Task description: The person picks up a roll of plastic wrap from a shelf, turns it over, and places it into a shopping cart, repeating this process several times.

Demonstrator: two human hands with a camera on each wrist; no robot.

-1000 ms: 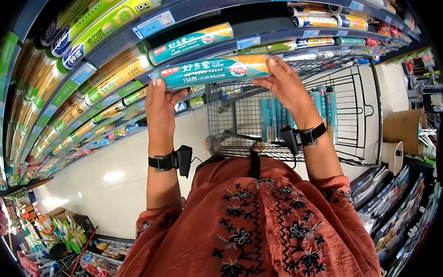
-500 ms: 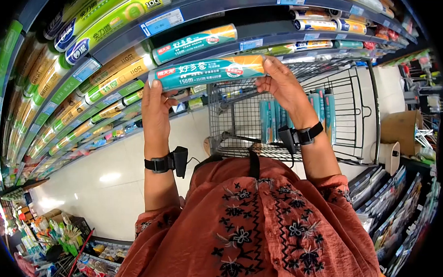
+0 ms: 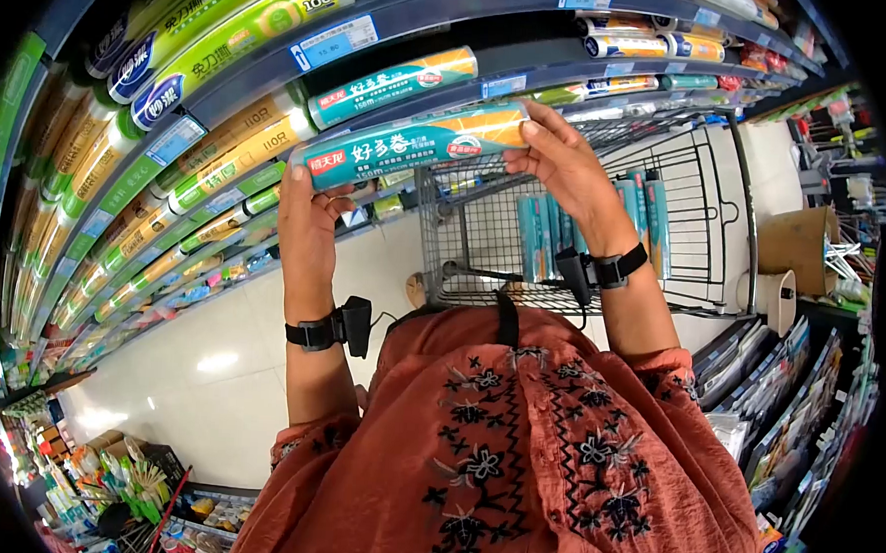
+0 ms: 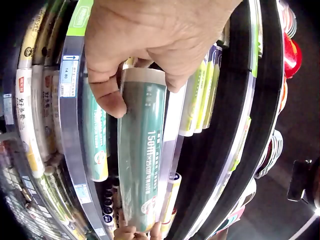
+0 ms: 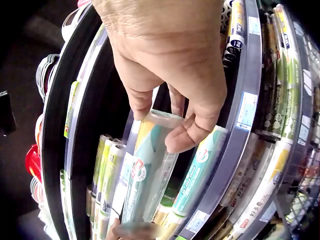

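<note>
A teal and orange roll of cling film [image 3: 409, 153], printed 150m, is held up in front of the shelves, its left end slightly lower. My left hand [image 3: 308, 231] grips the teal end, thumb on the near side. At the orange end, my right hand [image 3: 571, 178] pinches the roll between thumb and fingers. In the left wrist view, the thumb and fingers straddle the roll's end [image 4: 142, 150]. The right wrist view shows the other end [image 5: 147, 170] between the fingertips. Just behind it, a matching roll [image 3: 393, 86] lies on the shelf.
A wire shopping cart [image 3: 707, 215] stands ahead to the right, with several teal rolls [image 3: 540, 237] inside. Shelves of packaged rolls [image 3: 239, 61] curve along the left and front. A cardboard box [image 3: 795, 245] and racks of goods [image 3: 778, 384] stand at the right.
Both hands have shifted slightly left with the roll. It has turned about its length, so the 150m print now sits at its lower edge.
</note>
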